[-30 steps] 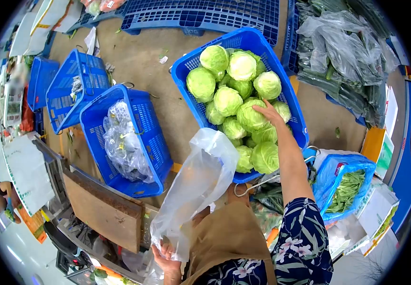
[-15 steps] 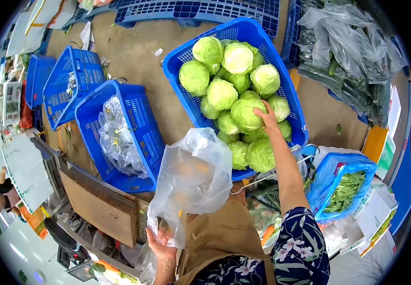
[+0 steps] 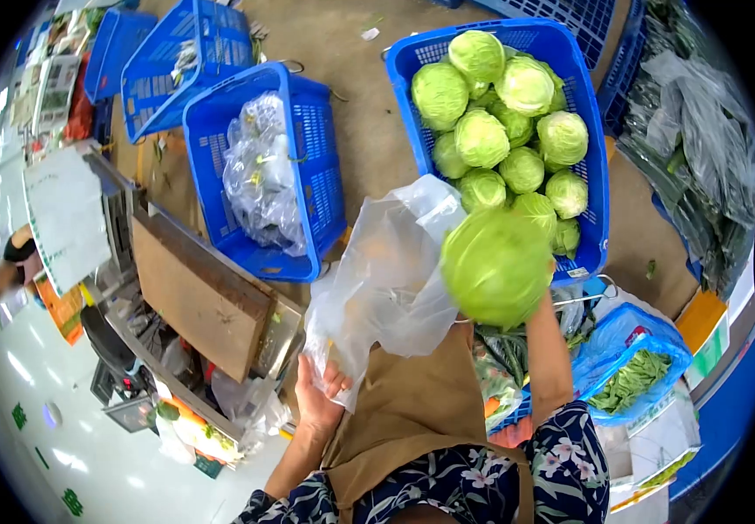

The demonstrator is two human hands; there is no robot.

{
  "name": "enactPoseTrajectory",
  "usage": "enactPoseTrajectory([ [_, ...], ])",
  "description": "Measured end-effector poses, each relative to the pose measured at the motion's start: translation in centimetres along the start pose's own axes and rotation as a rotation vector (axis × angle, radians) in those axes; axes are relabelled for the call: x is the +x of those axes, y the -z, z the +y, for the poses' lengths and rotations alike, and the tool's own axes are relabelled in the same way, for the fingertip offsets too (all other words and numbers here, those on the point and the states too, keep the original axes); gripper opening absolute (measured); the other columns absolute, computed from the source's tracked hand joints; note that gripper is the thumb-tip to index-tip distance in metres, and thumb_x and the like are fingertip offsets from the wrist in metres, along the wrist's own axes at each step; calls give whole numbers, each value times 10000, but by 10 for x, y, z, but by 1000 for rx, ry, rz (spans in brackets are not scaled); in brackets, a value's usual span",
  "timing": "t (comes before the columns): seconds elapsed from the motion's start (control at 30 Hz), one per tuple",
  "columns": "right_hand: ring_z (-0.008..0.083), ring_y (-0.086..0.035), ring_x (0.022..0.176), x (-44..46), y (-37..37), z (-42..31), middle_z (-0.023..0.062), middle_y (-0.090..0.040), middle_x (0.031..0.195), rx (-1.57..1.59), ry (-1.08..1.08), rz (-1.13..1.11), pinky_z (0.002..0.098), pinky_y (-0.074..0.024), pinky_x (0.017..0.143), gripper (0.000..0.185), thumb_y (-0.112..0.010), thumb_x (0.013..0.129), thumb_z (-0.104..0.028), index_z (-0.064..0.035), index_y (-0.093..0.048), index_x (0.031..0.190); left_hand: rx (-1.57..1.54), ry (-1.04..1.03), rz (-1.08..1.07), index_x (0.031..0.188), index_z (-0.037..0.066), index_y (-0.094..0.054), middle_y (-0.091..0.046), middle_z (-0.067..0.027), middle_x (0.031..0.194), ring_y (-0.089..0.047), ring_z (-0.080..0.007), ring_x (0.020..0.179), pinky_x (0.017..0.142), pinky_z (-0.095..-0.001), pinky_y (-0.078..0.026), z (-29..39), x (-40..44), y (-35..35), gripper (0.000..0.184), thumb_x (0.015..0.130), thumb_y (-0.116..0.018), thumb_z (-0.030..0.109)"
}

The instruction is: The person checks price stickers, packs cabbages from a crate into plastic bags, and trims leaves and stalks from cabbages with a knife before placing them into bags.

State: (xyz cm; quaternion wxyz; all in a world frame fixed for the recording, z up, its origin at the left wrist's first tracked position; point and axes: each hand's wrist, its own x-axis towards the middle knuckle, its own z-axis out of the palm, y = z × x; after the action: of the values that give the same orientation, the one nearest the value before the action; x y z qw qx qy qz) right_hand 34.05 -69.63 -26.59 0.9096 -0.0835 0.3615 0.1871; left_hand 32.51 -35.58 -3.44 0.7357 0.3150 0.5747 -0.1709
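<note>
Over brown floor (image 3: 364, 122), left fingers (image 3: 334, 377) grip a plastic bag (image 3: 386, 271) while the right hand (image 3: 545, 313) holds a cabbage (image 3: 494, 267).

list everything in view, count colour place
held cabbage: one, green, centre
cabbages: over ten, pale green, upper centre
cabbage crate: one, blue, around them
clear bag: one, whitish, centre
other crates: three, blue, upper left
crumpled plastic: pile, clear, in one of those
pallets: some, blue, top right
wrapped vegetables: uncounted, dark green, right edge
blue bag: one, blue, lower right
greens: heap, green, inside it
brown slab: one, brown, left centre
co-worker: one, dark clothing, far left
clutter: uncountable, mixed, lower left
apron: one, brown, bottom centre
left hand: one, bare, holding the clear bag
right hand: one, bare, behind the held cabbage
</note>
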Motion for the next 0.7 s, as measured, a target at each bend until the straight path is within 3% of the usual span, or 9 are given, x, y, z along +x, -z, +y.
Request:
enactPoseTrajectory([
  [0.1, 241, -490, 1207, -9, -53, 35, 87, -499, 1329, -160, -179, -114, 382, -412, 1019, 700, -704, 756, -274, -98, -421, 1371, 29, 37, -51, 983, 133, -522, -383, 4, 596, -287, -112, 429, 586, -297, -336, 4, -9, 5, 452, 954, -358, 554],
  [0.17, 229, -490, 1197, 22, -41, 74, 82, -495, 1324, -176, -268, -447, 343, -408, 1022, 752, -727, 735, -190, -101, -390, 1401, 58, 76, -28, 754, 109, -498, -362, 23, 556, -286, -100, 393, 541, -272, -324, 12, -28, -2, 558, 923, -356, 622],
  [0.23, 228, -481, 1200, 42, -30, 108, 81, -492, 1316, -427, -343, -256, 358, -400, 1022, 825, -779, 686, -242, -107, -390, 1401, 5, 141, -52, 619, 116, -442, -330, 37, 526, -279, -85, 369, 477, -245, -292, 18, -43, 1, 622, 907, -341, 658],
  [0.3, 261, -442, 1247, 72, -9, 137, 118, -452, 1360, -939, -287, -249, 363, -381, 1031, 876, -780, 669, -390, -133, -382, 1406, -138, 222, -49, 579, 122, -419, -306, 44, 512, -274, -73, 362, 427, -231, -258, 22, -60, -14, 647, 906, -317, 671],
  [0.4, 257, -434, 1244, 92, -11, 157, 163, -433, 1378, -1854, -222, -153, 359, -388, 1013, 832, -777, 700, -378, -114, -399, 1393, -413, 331, -211, 598, 118, -431, -284, 48, 512, -264, -64, 365, 396, -225, -227, 16, -73, -24, 641, 924, -289, 652],
  [0.5, 242, -538, 1113, 77, -30, 140, 202, -539, 1261, -2062, -61, -583, 371, -448, 935, 653, -720, 788, -326, -84, -469, 1341, -386, 347, -296, 617, 126, -409, -249, 51, 521, -246, -70, 397, 417, -224, -230, 12, -69, -17, 580, 954, -304, 586],
  [0.6, 217, -619, 934, 72, -97, 54, 185, -643, 1078, -1516, -499, -904, 392, -501, 839, 497, -685, 829, -280, -35, -554, 1241, 67, 322, 89, 617, 137, -373, -224, 52, 531, -233, -82, 444, 458, -227, -244, -7, -23, 39, 532, 967, -346, 536],
  [0.67, 210, -648, 826, 74, -103, -7, 139, -687, 887, -948, -69, -369, 357, -513, 752, 454, -702, 807, -297, 5, -622, 1135, 37, 317, 50, 591, 144, -342, -225, 48, 542, -226, -93, 482, 489, -239, -247, -19, -5, 53, 526, 964, -385, 513],
  [0.7, 249, -632, 954, 98, -92, -28, 165, -669, 1001, -955, 211, -12, 386, -495, 847, 565, -747, 757, -352, 9, -603, 1166, -45, 361, 5, 589, 143, -341, -227, 47, 545, -226, -92, 482, 488, -240, -246, -20, -2, 41, 527, 964, -388, 511],
])
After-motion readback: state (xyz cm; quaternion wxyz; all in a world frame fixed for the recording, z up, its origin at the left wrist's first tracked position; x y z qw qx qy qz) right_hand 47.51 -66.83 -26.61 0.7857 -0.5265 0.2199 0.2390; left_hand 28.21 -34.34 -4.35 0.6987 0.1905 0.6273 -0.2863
